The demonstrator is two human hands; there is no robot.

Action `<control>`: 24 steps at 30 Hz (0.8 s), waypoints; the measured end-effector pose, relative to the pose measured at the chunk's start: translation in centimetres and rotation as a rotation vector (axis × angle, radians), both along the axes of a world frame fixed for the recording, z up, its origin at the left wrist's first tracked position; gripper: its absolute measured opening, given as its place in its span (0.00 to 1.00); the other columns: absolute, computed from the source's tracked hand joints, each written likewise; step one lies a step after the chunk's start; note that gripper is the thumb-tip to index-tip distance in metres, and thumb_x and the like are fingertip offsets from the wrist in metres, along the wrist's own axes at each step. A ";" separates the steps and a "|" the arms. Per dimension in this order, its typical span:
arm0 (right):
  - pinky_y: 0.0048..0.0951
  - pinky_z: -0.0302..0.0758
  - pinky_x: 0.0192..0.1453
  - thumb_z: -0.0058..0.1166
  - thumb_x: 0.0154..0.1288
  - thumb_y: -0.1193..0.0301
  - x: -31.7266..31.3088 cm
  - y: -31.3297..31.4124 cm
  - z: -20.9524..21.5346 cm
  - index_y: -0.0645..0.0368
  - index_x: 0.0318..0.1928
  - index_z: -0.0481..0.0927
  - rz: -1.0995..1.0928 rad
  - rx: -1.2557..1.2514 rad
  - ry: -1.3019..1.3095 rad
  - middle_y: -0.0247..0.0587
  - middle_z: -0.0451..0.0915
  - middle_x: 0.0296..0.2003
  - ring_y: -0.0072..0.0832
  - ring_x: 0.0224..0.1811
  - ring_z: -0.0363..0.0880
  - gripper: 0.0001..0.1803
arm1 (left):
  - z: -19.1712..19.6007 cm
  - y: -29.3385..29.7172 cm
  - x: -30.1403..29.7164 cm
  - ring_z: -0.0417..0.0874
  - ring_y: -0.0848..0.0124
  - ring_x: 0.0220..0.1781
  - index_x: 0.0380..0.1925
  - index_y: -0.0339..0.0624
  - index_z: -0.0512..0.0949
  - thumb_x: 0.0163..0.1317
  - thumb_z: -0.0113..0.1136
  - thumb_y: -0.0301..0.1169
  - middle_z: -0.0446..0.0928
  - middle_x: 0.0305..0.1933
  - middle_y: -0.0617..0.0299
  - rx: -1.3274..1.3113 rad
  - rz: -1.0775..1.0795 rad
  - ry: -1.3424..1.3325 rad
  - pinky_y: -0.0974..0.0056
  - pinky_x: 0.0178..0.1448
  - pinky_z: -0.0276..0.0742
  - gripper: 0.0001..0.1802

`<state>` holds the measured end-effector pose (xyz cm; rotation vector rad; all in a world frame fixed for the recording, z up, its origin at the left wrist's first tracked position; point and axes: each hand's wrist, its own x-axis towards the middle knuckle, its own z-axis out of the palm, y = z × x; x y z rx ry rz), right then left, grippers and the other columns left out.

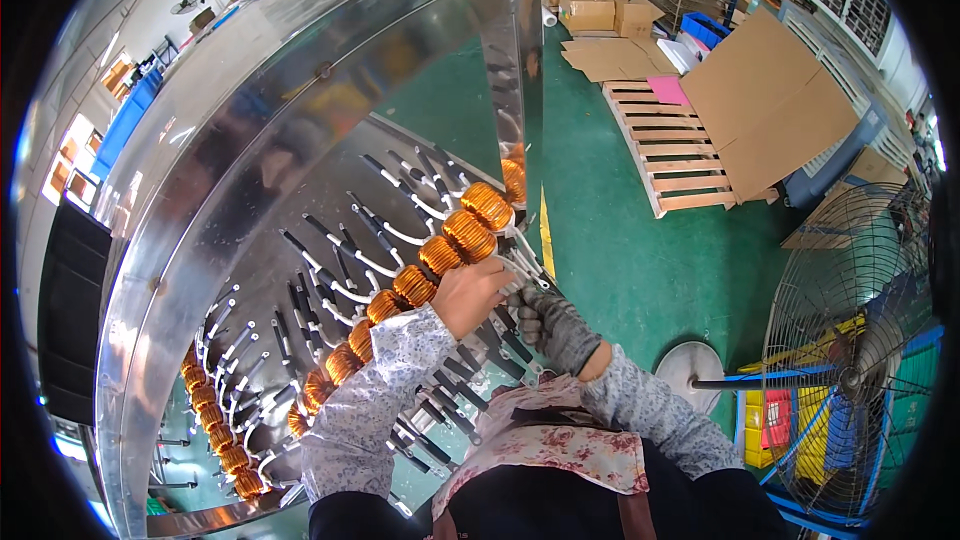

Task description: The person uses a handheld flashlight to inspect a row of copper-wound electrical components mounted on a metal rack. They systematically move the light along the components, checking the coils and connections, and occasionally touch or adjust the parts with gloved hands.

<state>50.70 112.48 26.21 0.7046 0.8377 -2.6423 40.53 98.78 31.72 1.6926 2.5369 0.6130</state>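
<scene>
A row of copper-wound ring coils point(440, 255) runs diagonally along a metal rack, white leads with black sleeves sticking out on both sides. Bare-fingered, my left hand point(470, 296) is closed in a pinch beside the coils; what lies between its fingertips is hidden. My right hand point(558, 330), in a grey glove, is curled around a coil lead close to the left fingertips. Just above the glove a white lead point(528, 268) ends in a small metal lug. Black-sleeved leads point(462, 368) hang below my hands.
A curved shiny metal frame point(200, 190) arches over the coils at left, with another coil row point(215, 430) beneath it. To the right stand a floor fan point(850, 370) and its round base point(690, 372). Farther off are a wooden pallet point(655, 155), cardboard sheets point(770, 105) and boxes point(588, 10).
</scene>
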 end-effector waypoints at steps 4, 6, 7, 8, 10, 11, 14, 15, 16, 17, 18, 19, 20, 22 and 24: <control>0.19 0.59 0.18 0.47 0.67 0.62 0.0 0.4 0.2 0.58 0.35 0.77 0.013 -0.029 0.046 0.22 0.64 0.17 0.15 0.14 0.58 0.13 | -0.1 0.0 -0.1 0.78 0.58 0.35 0.37 0.42 0.76 0.44 0.62 0.24 0.72 0.33 0.58 0.004 0.001 -0.010 0.57 0.35 0.73 0.17; 0.18 0.58 0.19 0.44 0.68 0.60 1.0 0.4 0.5 0.58 0.36 0.76 0.069 0.161 0.045 0.21 0.62 0.17 0.14 0.15 0.57 0.14 | -0.1 -0.1 0.1 0.78 0.58 0.35 0.37 0.41 0.76 0.43 0.61 0.22 0.72 0.32 0.58 0.019 0.010 -0.050 0.57 0.35 0.73 0.17; 0.17 0.57 0.19 0.43 0.69 0.60 1.3 0.4 0.5 0.58 0.37 0.75 0.097 0.256 0.043 0.21 0.61 0.17 0.14 0.15 0.56 0.15 | -0.1 -0.1 0.1 0.78 0.58 0.35 0.37 0.41 0.76 0.42 0.61 0.22 0.72 0.32 0.58 0.017 0.019 -0.058 0.57 0.35 0.73 0.17; 0.17 0.57 0.19 0.43 0.68 0.60 1.1 0.2 0.3 0.58 0.37 0.75 0.066 0.213 0.056 0.21 0.61 0.17 0.14 0.15 0.56 0.15 | 0.0 -0.2 0.1 0.78 0.57 0.35 0.37 0.41 0.76 0.42 0.60 0.21 0.72 0.31 0.57 0.015 0.029 -0.066 0.57 0.36 0.73 0.17; 0.17 0.57 0.19 0.43 0.68 0.60 0.5 -0.2 -0.2 0.58 0.36 0.75 -0.021 0.133 0.090 0.21 0.62 0.17 0.14 0.16 0.56 0.14 | 0.2 0.2 0.1 0.78 0.57 0.35 0.36 0.40 0.77 0.42 0.59 0.20 0.72 0.31 0.57 0.019 0.022 -0.062 0.57 0.36 0.73 0.17; 0.18 0.57 0.18 0.43 0.69 0.60 -0.1 -0.5 -0.4 0.59 0.36 0.74 -0.030 0.148 0.088 0.23 0.61 0.17 0.15 0.15 0.55 0.15 | 0.1 0.2 0.1 0.78 0.57 0.35 0.36 0.40 0.77 0.42 0.59 0.20 0.72 0.31 0.57 0.023 0.018 -0.055 0.57 0.36 0.73 0.17; 0.18 0.57 0.18 0.42 0.69 0.60 -1.6 0.1 -1.4 0.59 0.35 0.74 -0.042 -0.103 0.102 0.24 0.60 0.16 0.17 0.15 0.55 0.16 | 0.0 0.6 0.1 0.78 0.57 0.34 0.36 0.39 0.78 0.42 0.59 0.20 0.73 0.31 0.57 0.040 0.013 -0.036 0.58 0.35 0.74 0.16; 0.20 0.59 0.19 0.40 0.70 0.59 -1.4 0.4 -1.1 0.59 0.34 0.73 0.039 -0.029 0.100 0.26 0.63 0.16 0.19 0.15 0.58 0.17 | 0.0 0.2 0.1 0.78 0.58 0.33 0.36 0.39 0.78 0.42 0.59 0.20 0.73 0.31 0.57 0.039 0.026 -0.035 0.58 0.35 0.74 0.16; 0.20 0.60 0.20 0.40 0.69 0.59 -1.1 0.5 -0.4 0.59 0.34 0.73 0.076 0.066 0.100 0.27 0.65 0.17 0.19 0.16 0.59 0.17 | -0.2 0.0 0.1 0.78 0.59 0.33 0.36 0.39 0.78 0.42 0.60 0.20 0.73 0.31 0.58 0.043 0.032 -0.040 0.59 0.34 0.74 0.16; 0.21 0.61 0.20 0.40 0.69 0.58 -0.8 0.6 0.5 0.59 0.34 0.73 0.114 0.161 0.101 0.28 0.66 0.17 0.20 0.16 0.61 0.17 | -0.1 -0.1 0.0 0.79 0.60 0.32 0.37 0.39 0.78 0.43 0.61 0.21 0.73 0.31 0.58 0.039 0.039 -0.060 0.60 0.34 0.74 0.16; 0.21 0.61 0.20 0.40 0.69 0.58 -0.4 0.9 1.0 0.59 0.34 0.73 0.144 0.257 0.102 0.29 0.68 0.18 0.20 0.17 0.62 0.17 | 0.2 0.1 0.0 0.79 0.61 0.32 0.37 0.39 0.78 0.43 0.61 0.21 0.73 0.31 0.58 0.036 0.038 -0.080 0.60 0.33 0.74 0.16; 0.22 0.62 0.21 0.41 0.69 0.57 -0.3 1.2 0.1 0.59 0.35 0.73 0.158 0.253 0.121 0.31 0.69 0.18 0.21 0.17 0.64 0.18 | 0.3 0.2 0.0 0.79 0.62 0.31 0.37 0.39 0.78 0.43 0.62 0.21 0.73 0.31 0.59 0.033 0.037 -0.100 0.61 0.33 0.74 0.16; 0.23 0.63 0.21 0.41 0.68 0.56 -0.2 1.3 -1.4 0.58 0.35 0.73 0.173 0.248 0.140 0.32 0.71 0.19 0.21 0.17 0.65 0.18 | 0.2 0.2 0.1 0.79 0.63 0.31 0.37 0.39 0.78 0.44 0.62 0.21 0.74 0.31 0.58 0.042 0.038 -0.116 0.61 0.32 0.74 0.16; 0.24 0.64 0.21 0.43 0.67 0.55 -0.3 1.2 -1.6 0.57 0.36 0.73 0.184 0.294 0.196 0.33 0.72 0.20 0.22 0.18 0.67 0.18 | 0.4 0.1 -0.1 0.79 0.65 0.29 0.37 0.39 0.79 0.44 0.63 0.22 0.74 0.31 0.58 0.058 0.047 -0.138 0.62 0.32 0.74 0.16; 0.24 0.65 0.21 0.44 0.66 0.54 -0.1 0.9 -1.4 0.56 0.36 0.74 0.175 0.395 0.259 0.32 0.73 0.20 0.23 0.18 0.69 0.18 | -0.1 -0.2 -0.4 0.79 0.67 0.28 0.42 0.40 0.77 0.47 0.63 0.22 0.74 0.31 0.59 0.121 0.017 -0.112 0.63 0.31 0.74 0.19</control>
